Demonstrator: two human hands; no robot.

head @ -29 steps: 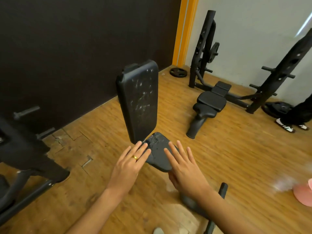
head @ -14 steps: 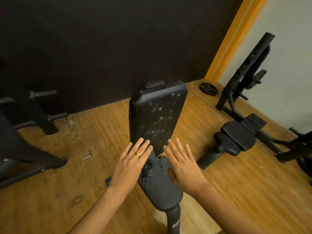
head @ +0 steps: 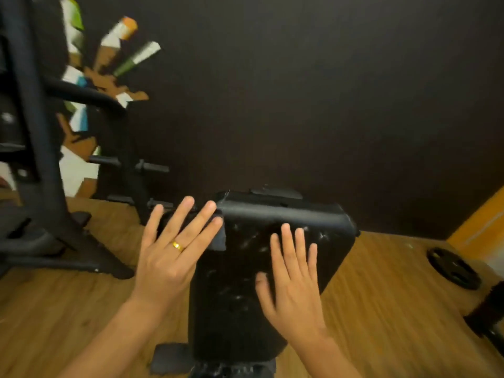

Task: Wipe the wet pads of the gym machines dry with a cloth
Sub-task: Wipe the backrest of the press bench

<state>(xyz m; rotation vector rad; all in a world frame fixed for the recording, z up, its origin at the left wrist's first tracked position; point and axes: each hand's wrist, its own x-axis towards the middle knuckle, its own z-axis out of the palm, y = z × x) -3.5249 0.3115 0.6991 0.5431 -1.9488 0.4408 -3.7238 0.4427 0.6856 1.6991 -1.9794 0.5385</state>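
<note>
The black back pad point(head: 272, 282) of a gym machine is seen standing up over the wooden floor point(head: 81, 309), close before the dark wall point(head: 327, 105), its long axis running almost upright from the lower edge of the view to its rounded top; pale droplets point(head: 251, 241) are scattered over its face, so it is judged unwiped; the right hand point(head: 293, 290) is held flat over the upper half of that face, its grip apart and empty, fingers point(head: 285, 236) straight and pointed up along the pad's length; whether the surface is touched cannot be told; the left hand point(head: 174, 255) is held just beside the pad's upper left corner, its grip likewise apart and empty, only its fingertips point(head: 216, 221) overlapping the pad's edge; no cloth is seen in either grip, nor anywhere in view, and one is judged to be needed before any stroke can be made; the right hand is the nearer, the pad lying directly ahead of it; a rack point(head: 41, 159) is seen at the left and a weight plate point(head: 452, 268) on the floor at the right.
</note>
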